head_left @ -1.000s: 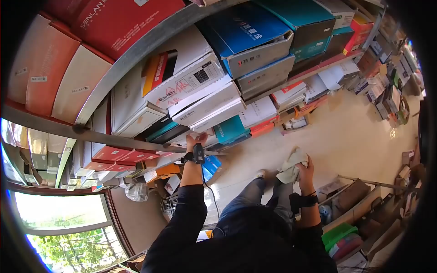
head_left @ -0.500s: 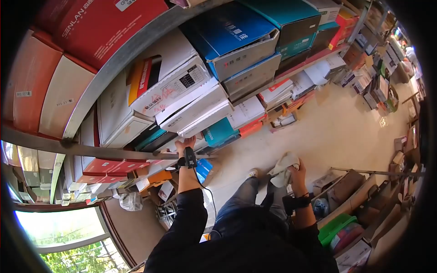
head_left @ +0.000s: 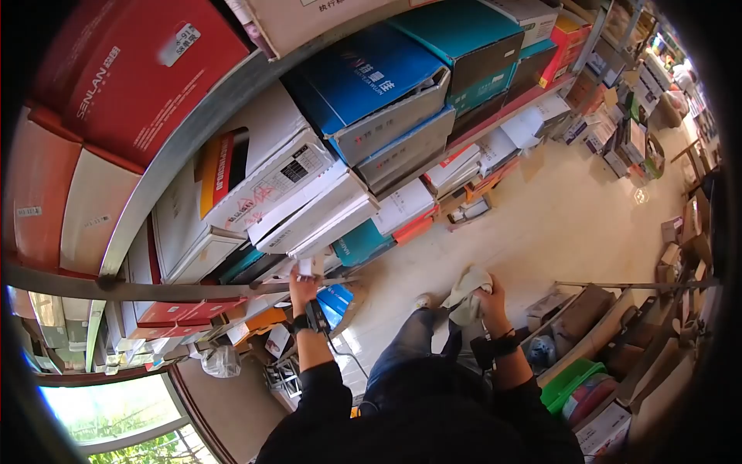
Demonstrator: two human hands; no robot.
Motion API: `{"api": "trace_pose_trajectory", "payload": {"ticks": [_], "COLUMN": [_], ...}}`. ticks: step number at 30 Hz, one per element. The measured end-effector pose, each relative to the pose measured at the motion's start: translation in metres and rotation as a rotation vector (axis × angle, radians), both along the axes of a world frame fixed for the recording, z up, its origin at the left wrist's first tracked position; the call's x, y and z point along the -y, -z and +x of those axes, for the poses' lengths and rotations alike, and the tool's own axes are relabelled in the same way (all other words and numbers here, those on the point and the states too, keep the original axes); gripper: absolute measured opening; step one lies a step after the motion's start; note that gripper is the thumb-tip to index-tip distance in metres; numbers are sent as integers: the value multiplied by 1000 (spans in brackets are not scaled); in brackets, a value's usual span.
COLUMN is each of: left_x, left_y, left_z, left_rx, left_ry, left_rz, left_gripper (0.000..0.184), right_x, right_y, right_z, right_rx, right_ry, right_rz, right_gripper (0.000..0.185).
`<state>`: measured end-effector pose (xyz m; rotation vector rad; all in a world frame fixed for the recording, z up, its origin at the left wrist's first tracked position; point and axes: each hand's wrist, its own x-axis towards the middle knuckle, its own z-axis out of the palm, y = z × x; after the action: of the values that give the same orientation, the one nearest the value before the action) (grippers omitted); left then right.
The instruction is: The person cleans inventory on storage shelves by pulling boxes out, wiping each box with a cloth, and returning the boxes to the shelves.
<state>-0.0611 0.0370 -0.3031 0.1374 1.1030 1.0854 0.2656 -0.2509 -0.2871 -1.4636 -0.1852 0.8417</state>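
My left hand (head_left: 302, 287) is at the edge of a metal shelf, its fingers closed around a small white box (head_left: 311, 266). Just above it, white cartons (head_left: 317, 213) stick out from the shelf, and a teal box (head_left: 362, 244) lies to the right. A pale cloth (head_left: 466, 298) hangs bunched in my right hand (head_left: 491, 304), over the floor near my legs. Dark straps with devices are on both wrists, and a cable runs down from the left one.
Blue boxes (head_left: 363, 73) and red boxes (head_left: 147, 69) fill the upper shelf. A metal shelf rail (head_left: 185, 291) crosses on the left. At right stand a green bin (head_left: 572, 385) and brown cartons (head_left: 583, 313). Tiled floor (head_left: 541, 216) stretches between the shelves.
My left hand has drawn back and down from beneath the cartons, and a small white box now shows in it. My right hand and the cloth have shifted slightly left. The view has tilted slightly.
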Motion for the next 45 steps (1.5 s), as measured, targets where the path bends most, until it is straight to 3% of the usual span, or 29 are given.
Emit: {"api": "trace_pose_trajectory", "payload": {"ticks": [3,5,9,13,18,21,23,25,26,28,29,30,33,38,41,43,45], "left_x": [29,46,71,80,94,108,116,114,113,114,112,110,106,95,81,74,72], "left_y": [-20,-22,-47,-4,-12,-13,-19,31,27,20,-23,-23,-24,-11,-18,-5,-5], "left_z": [6,24,82,107,127,127,136,114,115,116,132,131,132,128,128,120,116], "left_rx": [239,328,186,164,152,139,134,-441,-444,183,90,48,22,80,73,103,-276], "left_ry": [354,376,533,629,646,654,559,905,901,613,640,670,683,649,604,622,832], "left_rz": [128,84,182,185,189,234,220,693,696,81,147,119,102,63,161,239,534], "left_gripper": [52,52,59,58,57,58,64,65,65,61,54,52,49,53,49,49,48], "right_x": [-7,-15,-38,-52,-99,-141,-158,-167,-173,-180,-189,-198,-206,-209,-180,-155,-159], "right_y": [1,4,-28,-39,-97,-112,-95,-70,-64,-50,-51,-63,-70,-71,-76,-75,-72], "right_z": [3,4,3,10,13,-25,-57,-68,-67,-58,-40,-17,34,27,-22,-61,-68], "right_rx": [34,-108,-7,-25,1000,1111,1232,1465,1466,1434,1268,1317,1520,1420,1327,1323,1304], "right_ry": [-76,-62,-88,3,-143,-447,-691,-729,-729,-619,-501,-419,-437,-372,-704,-888,-796], "right_rz": [-15,74,42,134,141,355,280,236,241,219,342,359,83,-49,262,167,198], "right_gripper": [39,42,41,41,39,45,43,28,28,21,18,18,23,23,36,43,41]}}
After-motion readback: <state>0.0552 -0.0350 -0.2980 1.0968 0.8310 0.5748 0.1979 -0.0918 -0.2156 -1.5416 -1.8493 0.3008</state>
